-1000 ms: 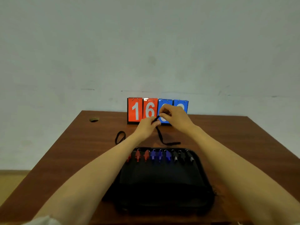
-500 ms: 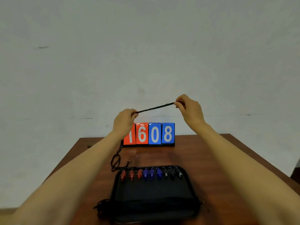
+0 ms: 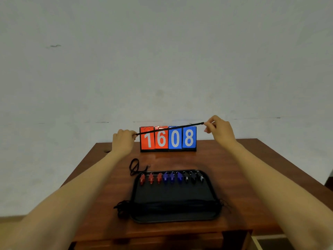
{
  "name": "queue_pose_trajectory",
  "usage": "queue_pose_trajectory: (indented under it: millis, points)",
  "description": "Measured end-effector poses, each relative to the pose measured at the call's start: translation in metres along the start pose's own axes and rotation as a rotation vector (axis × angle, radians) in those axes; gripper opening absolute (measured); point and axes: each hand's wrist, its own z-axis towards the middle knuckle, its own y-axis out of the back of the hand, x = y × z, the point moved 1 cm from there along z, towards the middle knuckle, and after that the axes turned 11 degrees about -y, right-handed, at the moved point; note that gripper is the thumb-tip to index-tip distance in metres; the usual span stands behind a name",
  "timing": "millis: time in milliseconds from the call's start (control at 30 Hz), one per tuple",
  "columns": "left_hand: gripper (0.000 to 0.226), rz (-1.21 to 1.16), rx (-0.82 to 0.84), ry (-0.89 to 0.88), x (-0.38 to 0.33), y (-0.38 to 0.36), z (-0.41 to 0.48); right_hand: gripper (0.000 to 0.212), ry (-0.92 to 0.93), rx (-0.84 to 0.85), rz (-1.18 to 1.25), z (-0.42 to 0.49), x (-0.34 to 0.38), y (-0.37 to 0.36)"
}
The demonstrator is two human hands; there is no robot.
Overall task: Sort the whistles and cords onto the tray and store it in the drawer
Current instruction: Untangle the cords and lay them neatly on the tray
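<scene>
Now that the cord (image 3: 169, 128) is pulled wider, both hands pinching its ends, it can join the tray (image 3: 173, 216) at six o'clock.

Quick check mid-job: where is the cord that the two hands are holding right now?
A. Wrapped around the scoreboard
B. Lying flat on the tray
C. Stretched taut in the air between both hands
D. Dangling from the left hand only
C. The cord runs in a straight line from the left hand up to the right hand, held above the table in front of the scoreboard, well clear of the tray.
</scene>
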Motion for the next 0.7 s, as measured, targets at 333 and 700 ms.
queue_pose_trajectory:
  millis: [333, 700]
  points:
    - [0.017, 0.076, 0.178, 0.089, 0.019, -0.026, -0.050, 0.016, -0.184, 0.104, -0.160, -0.029, -0.052, -0.016]
    - [0.020, -0.225, 0.430, 0.194, 0.022, -0.067, -0.098, 0.024, -0.408, 0.266, -0.295, -0.069, -0.112, -0.040]
